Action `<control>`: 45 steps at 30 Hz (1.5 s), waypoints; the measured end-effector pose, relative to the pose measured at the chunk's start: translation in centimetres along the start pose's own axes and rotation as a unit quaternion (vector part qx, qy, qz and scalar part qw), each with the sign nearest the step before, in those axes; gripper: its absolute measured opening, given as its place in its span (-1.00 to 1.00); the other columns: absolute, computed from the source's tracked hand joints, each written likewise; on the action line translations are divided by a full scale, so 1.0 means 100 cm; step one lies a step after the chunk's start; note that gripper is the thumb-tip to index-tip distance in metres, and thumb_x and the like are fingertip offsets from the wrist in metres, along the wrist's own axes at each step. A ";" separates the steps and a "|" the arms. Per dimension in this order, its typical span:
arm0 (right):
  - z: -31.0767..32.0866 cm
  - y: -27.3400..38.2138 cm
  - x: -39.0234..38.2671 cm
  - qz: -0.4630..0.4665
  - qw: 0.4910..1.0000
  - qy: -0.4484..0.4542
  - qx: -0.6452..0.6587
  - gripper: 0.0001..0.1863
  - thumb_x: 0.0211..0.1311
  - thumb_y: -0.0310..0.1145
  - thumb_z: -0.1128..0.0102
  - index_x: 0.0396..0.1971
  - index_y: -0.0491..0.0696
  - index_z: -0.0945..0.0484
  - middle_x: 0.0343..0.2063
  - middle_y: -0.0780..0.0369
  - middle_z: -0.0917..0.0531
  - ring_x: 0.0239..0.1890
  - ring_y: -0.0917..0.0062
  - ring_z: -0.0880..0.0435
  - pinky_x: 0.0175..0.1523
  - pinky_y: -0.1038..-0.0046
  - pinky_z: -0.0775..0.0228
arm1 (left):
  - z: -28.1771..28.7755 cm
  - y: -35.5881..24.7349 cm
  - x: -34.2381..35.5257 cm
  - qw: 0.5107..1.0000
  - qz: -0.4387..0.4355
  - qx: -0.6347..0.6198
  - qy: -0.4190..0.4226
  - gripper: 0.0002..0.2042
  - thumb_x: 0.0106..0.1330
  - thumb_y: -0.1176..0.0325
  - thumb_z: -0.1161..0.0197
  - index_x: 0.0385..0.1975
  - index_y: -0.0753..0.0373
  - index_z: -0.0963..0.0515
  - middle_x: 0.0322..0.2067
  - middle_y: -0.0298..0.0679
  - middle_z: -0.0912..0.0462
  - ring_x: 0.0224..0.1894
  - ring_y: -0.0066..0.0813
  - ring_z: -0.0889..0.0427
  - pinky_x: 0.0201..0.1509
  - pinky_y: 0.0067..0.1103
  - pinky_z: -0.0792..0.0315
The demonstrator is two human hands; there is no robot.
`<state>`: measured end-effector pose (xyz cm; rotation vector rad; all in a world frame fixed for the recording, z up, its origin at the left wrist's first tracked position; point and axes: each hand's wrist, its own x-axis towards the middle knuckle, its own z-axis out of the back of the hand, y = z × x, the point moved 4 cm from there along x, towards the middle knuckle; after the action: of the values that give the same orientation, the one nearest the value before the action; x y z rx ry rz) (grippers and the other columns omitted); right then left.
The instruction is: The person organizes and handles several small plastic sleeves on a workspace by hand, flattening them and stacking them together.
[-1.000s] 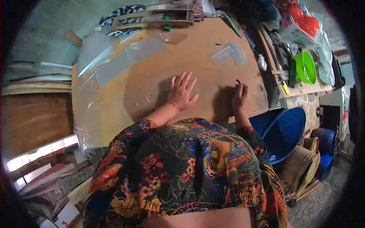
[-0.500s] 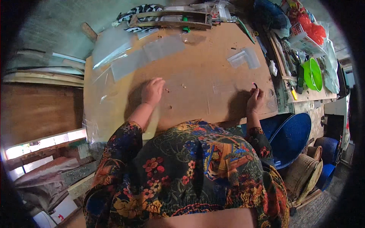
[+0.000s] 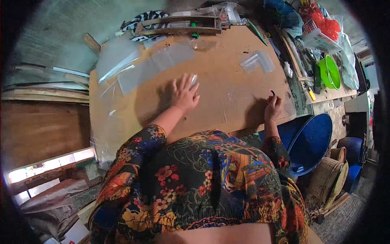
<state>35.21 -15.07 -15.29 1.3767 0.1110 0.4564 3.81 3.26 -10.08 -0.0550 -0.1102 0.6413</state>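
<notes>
My left hand (image 3: 185,92) lies flat on the brown board table (image 3: 227,81), fingers spread. Its fingertips touch a small clear plastic piece (image 3: 194,79). My right hand (image 3: 273,107) rests near the board's right front edge. It is closed around a small dark hooked tool (image 3: 271,93) that sticks up from the fingers. A thin clear film (image 3: 239,97) lies on the board between the two hands.
Clear plastic sheets (image 3: 138,67) lie at the far left of the board, two small clear bags (image 3: 256,61) at the far right. A wooden frame (image 3: 178,24) sits along the far edge. A green bowl (image 3: 331,71), a blue tub (image 3: 310,140) and woven baskets (image 3: 331,179) stand to the right.
My left hand went left and curled half a second ago. It has since come back right and farther out, with fingers spread flat. My right hand has hardly moved.
</notes>
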 end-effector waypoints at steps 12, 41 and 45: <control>-0.001 0.007 -0.003 -0.034 0.999 0.006 -0.022 -0.76 0.23 -0.27 0.09 -0.41 -0.16 -0.42 -0.59 0.28 -0.52 -0.57 0.66 -0.46 -0.42 0.61 -0.33 | 0.014 0.063 -0.023 0.993 0.050 -0.074 -0.080 -0.95 -0.01 0.33 -0.20 -0.60 0.11 -0.54 0.04 -0.30 -0.31 0.18 -0.23 -0.13 0.16 -0.05 0.11; -0.093 0.119 -0.093 -0.060 0.976 0.151 0.145 -0.84 0.21 -0.43 0.06 -0.24 -0.16 -0.38 -0.46 0.21 -0.53 -0.55 0.65 -0.44 -0.44 0.61 -0.34 | 0.063 0.170 -0.121 0.971 0.198 0.011 -0.131 -0.69 0.02 0.37 -0.10 -0.17 0.04 -0.49 0.15 -0.21 -0.11 0.21 -0.12 -0.02 0.16 -0.10 0.05; -0.128 0.140 -0.137 -0.090 0.947 0.250 0.178 -0.82 0.15 -0.55 0.03 -0.21 -0.16 -0.38 -0.42 0.22 -0.52 -0.45 0.60 -0.49 -0.31 0.55 -0.41 | 0.072 0.161 -0.118 0.981 0.152 0.049 -0.111 -0.68 -0.02 0.27 -0.14 -0.19 0.03 -0.51 0.18 -0.21 -0.06 0.23 -0.14 0.01 0.14 0.01 0.14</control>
<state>15.02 -6.80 -7.02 1.5582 0.7617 0.6452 -16.02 9.17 -5.28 0.0972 -0.2904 0.9576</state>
